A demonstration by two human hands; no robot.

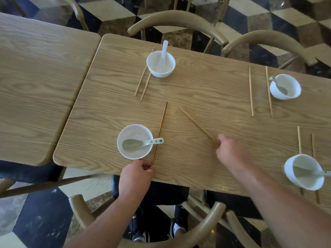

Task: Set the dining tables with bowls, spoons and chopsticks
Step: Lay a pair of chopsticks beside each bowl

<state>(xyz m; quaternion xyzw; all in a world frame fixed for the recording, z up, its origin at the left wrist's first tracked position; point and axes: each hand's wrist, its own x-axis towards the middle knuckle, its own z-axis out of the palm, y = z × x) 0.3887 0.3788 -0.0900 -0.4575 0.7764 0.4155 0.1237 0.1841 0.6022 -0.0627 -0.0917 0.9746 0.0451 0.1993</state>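
A white bowl (134, 141) with a pale spoon (141, 143) in it stands near the front left of the wooden table (206, 97). My left hand (137, 174) pinches the near end of a chopstick (160, 131) lying just right of that bowl. My right hand (231, 149) grips the near end of a second chopstick (197, 125), which lies slanted toward the table's middle. Three more bowls with spoons are set: far left (160, 63), far right (285, 86), near right (304, 171), each with a pair of chopsticks beside it.
A second wooden table (35, 83) adjoins on the left. Curved wooden chairs stand at the far side (177, 19) and right under me (202, 228). The floor is a dark and cream cube pattern.
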